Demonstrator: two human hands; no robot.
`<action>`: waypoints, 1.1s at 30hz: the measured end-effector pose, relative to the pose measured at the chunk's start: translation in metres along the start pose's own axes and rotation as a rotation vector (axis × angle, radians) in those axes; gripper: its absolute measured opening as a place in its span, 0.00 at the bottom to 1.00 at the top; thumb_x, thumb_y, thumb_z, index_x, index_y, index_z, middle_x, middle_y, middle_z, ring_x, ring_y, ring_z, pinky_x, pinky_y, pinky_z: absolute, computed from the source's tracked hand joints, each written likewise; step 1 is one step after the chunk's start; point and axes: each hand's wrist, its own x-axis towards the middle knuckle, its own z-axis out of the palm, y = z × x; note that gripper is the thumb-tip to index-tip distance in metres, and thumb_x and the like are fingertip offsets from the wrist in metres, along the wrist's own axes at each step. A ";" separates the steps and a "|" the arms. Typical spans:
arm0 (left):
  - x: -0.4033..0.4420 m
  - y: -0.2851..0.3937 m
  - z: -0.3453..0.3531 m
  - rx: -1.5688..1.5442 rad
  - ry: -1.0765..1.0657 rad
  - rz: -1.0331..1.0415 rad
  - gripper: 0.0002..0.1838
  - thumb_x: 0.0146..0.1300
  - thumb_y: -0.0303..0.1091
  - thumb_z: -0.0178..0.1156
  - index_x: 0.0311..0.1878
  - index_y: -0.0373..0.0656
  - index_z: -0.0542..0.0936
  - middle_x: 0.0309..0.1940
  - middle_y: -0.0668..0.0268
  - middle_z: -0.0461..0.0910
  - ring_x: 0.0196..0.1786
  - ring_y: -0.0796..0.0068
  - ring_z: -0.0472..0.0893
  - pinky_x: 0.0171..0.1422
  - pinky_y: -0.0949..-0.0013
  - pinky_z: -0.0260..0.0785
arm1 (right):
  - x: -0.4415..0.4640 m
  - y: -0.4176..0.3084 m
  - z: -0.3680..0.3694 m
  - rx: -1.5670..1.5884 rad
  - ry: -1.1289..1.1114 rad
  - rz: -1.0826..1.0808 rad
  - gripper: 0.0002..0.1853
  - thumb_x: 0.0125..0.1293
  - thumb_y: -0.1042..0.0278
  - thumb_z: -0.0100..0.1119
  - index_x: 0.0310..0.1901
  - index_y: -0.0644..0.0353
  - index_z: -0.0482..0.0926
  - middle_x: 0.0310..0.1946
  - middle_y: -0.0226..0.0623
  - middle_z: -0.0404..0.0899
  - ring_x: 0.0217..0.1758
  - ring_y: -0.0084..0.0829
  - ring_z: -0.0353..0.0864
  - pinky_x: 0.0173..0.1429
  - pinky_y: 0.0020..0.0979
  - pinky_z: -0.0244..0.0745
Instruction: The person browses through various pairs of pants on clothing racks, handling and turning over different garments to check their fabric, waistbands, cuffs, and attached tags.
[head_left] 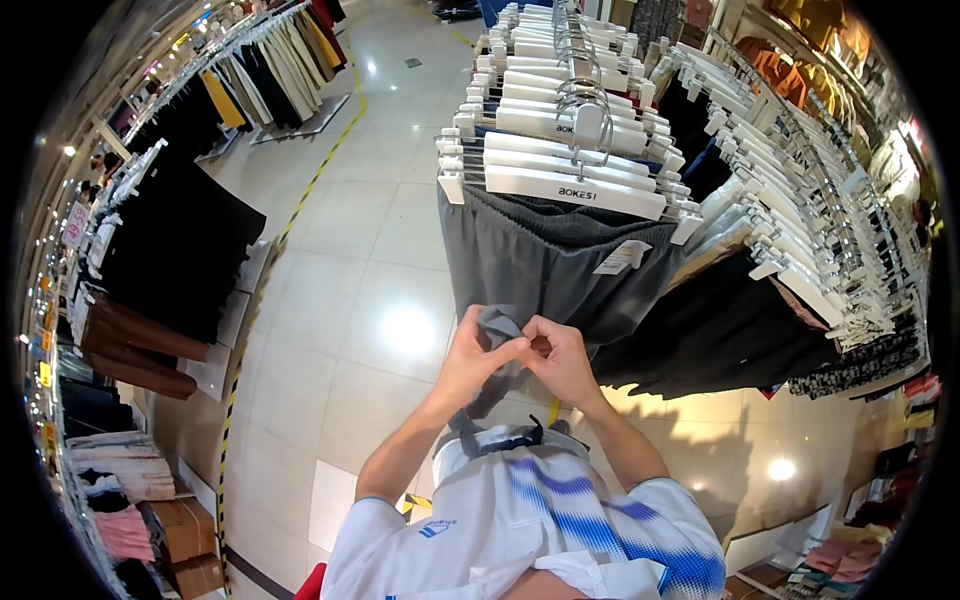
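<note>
Trousers [560, 255], grey, with an elasticated waist, hang at 12 to 1 o'clock in the head view. They are clipped to a white hanger [575, 192] marked BOKESI, and a white tag [621, 257] is attached near the waist on the 1 o'clock side. The lower part of the trousers extends toward the person, down to the hands near the centre.

Left hand [478, 358]: pinching a raised fold of the grey fabric between thumb and fingers. Right hand [560, 362]: fingers curled, thumb and fingertips pressed together at the edge of the same fabric; what lies between the tips is hidden. The two thumbs meet or nearly meet.

Further white hangers [570, 85] are lined up behind the trousers at 12 o'clock. Black garments [715, 335] hang just beside the trousers, at 3 to 4 o'clock. At 9 to 10 o'clock, well apart from the hands, black clothes [170, 245] and brown clothes [140, 345] hang beyond a yellow-and-black floor strip [285, 235]. Cardboard boxes [187, 530] are stacked at 8 o'clock.
</note>
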 end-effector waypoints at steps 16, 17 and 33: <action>0.020 -0.014 -0.042 -0.057 -0.025 0.004 0.02 0.65 0.28 0.57 0.39 0.45 0.74 0.30 0.78 0.74 0.29 0.92 0.66 0.30 0.83 0.56 | 0.007 0.013 -0.027 0.233 -0.012 0.132 0.05 0.70 0.72 0.51 0.39 0.63 0.76 0.27 0.17 0.69 0.28 0.07 0.62 0.29 0.14 0.55; 0.024 -0.012 -0.046 -0.081 0.018 0.022 0.02 0.65 0.27 0.58 0.38 0.45 0.74 0.28 0.78 0.74 0.25 0.92 0.63 0.26 0.83 0.51 | 0.010 0.014 -0.032 0.327 0.018 0.152 0.05 0.70 0.72 0.50 0.40 0.63 0.76 0.27 0.17 0.70 0.27 0.07 0.62 0.29 0.14 0.55; 0.043 0.056 -0.060 -0.184 -0.184 -0.154 0.06 0.66 0.34 0.58 0.34 0.45 0.73 0.26 0.74 0.77 0.28 0.90 0.74 0.30 0.81 0.65 | 0.026 -0.029 -0.058 0.870 -0.078 0.499 0.12 0.69 0.63 0.53 0.46 0.62 0.78 0.36 0.27 0.81 0.38 0.16 0.80 0.43 0.19 0.75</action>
